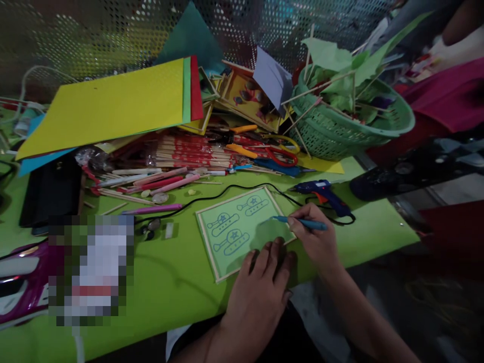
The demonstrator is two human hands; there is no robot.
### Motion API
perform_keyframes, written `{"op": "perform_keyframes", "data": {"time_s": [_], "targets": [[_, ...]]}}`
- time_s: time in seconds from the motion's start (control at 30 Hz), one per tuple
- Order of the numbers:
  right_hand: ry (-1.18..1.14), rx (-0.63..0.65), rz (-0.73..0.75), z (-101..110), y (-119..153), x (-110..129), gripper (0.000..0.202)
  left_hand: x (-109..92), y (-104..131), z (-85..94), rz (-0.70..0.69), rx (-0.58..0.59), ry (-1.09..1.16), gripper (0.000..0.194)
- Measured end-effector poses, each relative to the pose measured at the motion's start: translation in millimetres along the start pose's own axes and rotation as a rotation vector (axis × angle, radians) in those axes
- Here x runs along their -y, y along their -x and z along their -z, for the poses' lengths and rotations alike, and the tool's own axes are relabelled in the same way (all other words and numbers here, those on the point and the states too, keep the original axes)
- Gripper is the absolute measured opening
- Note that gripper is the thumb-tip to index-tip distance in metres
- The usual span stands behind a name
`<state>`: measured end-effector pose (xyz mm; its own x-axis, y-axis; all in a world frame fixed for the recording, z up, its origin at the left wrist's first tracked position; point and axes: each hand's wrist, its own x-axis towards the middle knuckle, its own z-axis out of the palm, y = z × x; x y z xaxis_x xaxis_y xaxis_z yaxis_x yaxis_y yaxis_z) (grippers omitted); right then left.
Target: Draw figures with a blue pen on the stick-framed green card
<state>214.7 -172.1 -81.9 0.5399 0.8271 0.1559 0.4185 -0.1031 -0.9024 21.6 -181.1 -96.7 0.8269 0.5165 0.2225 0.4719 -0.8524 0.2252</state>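
On the green table lies a light green sheet of paper [264, 232] edged with thin wooden sticks. Three tanks with stars are drawn on it in blue. My right hand [313, 237] grips a blue pen [308, 223], its tip over the right part of the sheet beside the drawings. My left hand [262, 282] rests flat on the lower edge of the sheet, fingers stretched out and holding nothing. Just beyond my right hand lies a dark blue glue gun [323, 194] with an orange trigger.
Behind the sheet are bundled wooden sticks [181, 148], scissors [282, 155], several pens and coloured paper sheets [121, 98]. A green plastic basket [321, 126] stands at the back right. A black cable [212, 195] crosses the table [162, 312]. At left lie a black phone-like case [51, 191] and a blurred-out object [98, 267].
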Motion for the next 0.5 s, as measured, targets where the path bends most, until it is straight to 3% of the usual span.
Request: {"op": "perform_keyframes", "data": {"time_s": [0.17, 0.5], "targets": [[-0.053, 0.017, 0.021, 4, 3, -1, 0.013, 0, 0, 0.4, -0.004, -0.015, -0.006, 0.064], [-0.078, 0.210, 0.018, 10, 8, -3, 0.013, -1, 2, 2.1, -0.009, 0.034, -0.009, 0.069]]}}
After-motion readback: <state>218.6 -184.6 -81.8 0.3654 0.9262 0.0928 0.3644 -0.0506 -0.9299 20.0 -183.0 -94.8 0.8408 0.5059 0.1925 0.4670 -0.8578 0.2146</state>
